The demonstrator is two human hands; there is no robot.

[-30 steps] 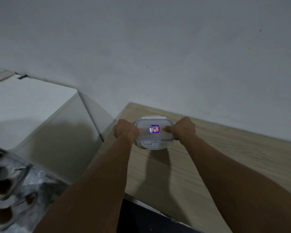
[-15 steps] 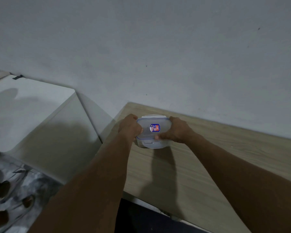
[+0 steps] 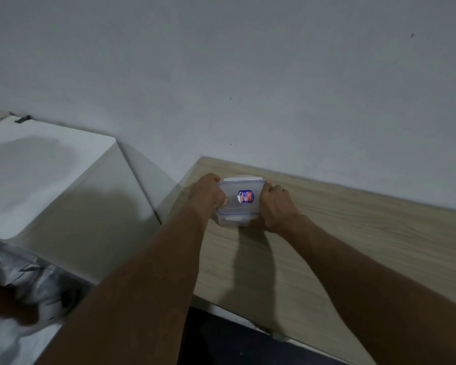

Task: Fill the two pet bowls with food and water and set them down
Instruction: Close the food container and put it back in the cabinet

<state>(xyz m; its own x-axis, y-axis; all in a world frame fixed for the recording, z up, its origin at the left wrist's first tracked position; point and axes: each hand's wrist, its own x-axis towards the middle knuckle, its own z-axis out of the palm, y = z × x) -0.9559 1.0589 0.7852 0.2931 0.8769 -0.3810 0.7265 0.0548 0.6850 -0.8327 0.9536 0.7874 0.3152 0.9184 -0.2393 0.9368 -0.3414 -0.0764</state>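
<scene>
A small clear plastic container point(image 3: 238, 204) with a blue-rimmed snap lid and a blue and red label stands on the wooden table point(image 3: 353, 246), near its far left corner by the wall. My left hand point(image 3: 207, 193) grips the container's left side, thumb curled over the lid edge. My right hand point(image 3: 275, 206) grips its right side, fingers wrapped over the lid's edge and down the wall. What the container holds cannot be made out. No pet bowls are in view.
A white appliance or cabinet top point(image 3: 37, 175) stands left of the table, with a narrow gap between them. A blurred grey and black patterned cloth point(image 3: 24, 291) fills the lower left corner. The plain wall point(image 3: 248, 75) runs close behind the table.
My right hand has slid from across the lid onto the container's right side. My left hand keeps its grip on the left side. The container has stayed in place on the table.
</scene>
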